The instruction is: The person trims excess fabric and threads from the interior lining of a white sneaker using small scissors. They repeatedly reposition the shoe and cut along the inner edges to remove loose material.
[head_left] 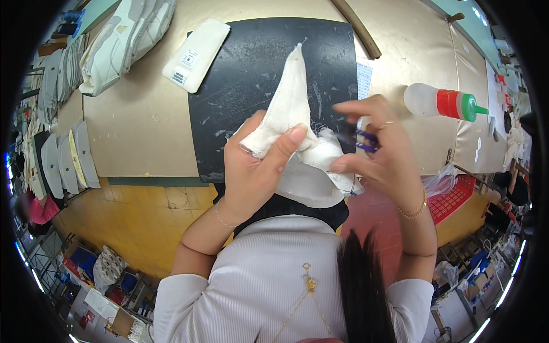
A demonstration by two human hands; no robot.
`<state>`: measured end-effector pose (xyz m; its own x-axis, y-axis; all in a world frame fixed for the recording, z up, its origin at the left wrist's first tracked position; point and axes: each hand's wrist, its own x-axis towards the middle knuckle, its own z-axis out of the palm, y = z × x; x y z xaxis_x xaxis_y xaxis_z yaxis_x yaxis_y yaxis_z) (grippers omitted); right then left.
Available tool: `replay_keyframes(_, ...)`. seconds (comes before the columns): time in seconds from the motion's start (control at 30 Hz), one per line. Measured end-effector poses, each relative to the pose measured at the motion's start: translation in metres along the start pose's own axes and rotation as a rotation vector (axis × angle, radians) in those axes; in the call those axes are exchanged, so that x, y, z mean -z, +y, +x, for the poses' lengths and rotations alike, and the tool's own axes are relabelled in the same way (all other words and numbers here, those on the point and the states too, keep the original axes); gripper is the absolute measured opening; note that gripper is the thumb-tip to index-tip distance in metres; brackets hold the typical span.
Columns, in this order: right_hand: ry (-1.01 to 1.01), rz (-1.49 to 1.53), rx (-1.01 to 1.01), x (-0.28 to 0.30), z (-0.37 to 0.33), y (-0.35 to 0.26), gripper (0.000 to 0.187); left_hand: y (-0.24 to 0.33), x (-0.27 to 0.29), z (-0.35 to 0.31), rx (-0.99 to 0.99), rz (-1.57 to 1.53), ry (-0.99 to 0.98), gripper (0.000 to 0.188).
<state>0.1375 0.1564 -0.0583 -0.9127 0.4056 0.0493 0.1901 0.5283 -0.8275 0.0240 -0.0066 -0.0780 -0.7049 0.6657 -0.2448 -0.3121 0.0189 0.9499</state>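
My left hand (pixel 254 174) is closed on a white fabric shoe upper (pixel 290 97), thumb pressed on top. One pointed end of the upper stands up over the black mat. Below the thumb, a smooth pale curved part (pixel 306 183) of the piece hangs toward my lap. Just right of the upper, my right hand (pixel 392 151) has small purple-handled thread snips (pixel 367 141) tucked in its curled fingers. Its thumb is close to the upper's right edge; whether they touch I cannot tell. The fingers and blades are smeared by motion.
The black mat (pixel 240 74) lies on a beige-covered table (pixel 137 137). Around it are a white labelled pad (pixel 197 54), stacked white shoe uppers (pixel 123 43), a wooden stick (pixel 359 28) and a green-capped bottle (pixel 443 103). A red crate (pixel 454 200) stands at the right.
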Motion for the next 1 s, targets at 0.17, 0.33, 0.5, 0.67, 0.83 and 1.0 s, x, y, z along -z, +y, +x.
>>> replay_keyframes(0.17,-0.054,-0.211,-0.052,0.021,-0.006,-0.021,0.026,-0.005,0.001,-0.004,-0.026,0.044,0.017,0.025)
replay_keyframes(0.33,-0.114,-0.250,0.033,0.020,-0.004,-0.021,0.026,-0.002,-0.001,-0.005,-0.032,0.023,0.017,0.024)
replay_keyframes(0.5,-0.166,-0.317,0.030,0.021,0.002,-0.028,0.021,-0.001,-0.001,-0.007,-0.022,-0.002,0.030,0.025)
replay_keyframes(0.67,-0.211,-0.315,-0.034,0.023,0.006,-0.033,0.018,-0.005,0.002,-0.008,-0.051,0.072,0.011,0.027)
replay_keyframes(0.83,-0.249,-0.285,-0.016,0.024,0.010,-0.031,0.019,-0.006,0.002,-0.008,-0.057,0.058,-0.007,0.026)
replay_keyframes(1.0,-0.307,-0.313,0.014,0.027,0.019,-0.033,0.019,-0.008,0.005,-0.007,-0.111,0.086,-0.044,0.024)
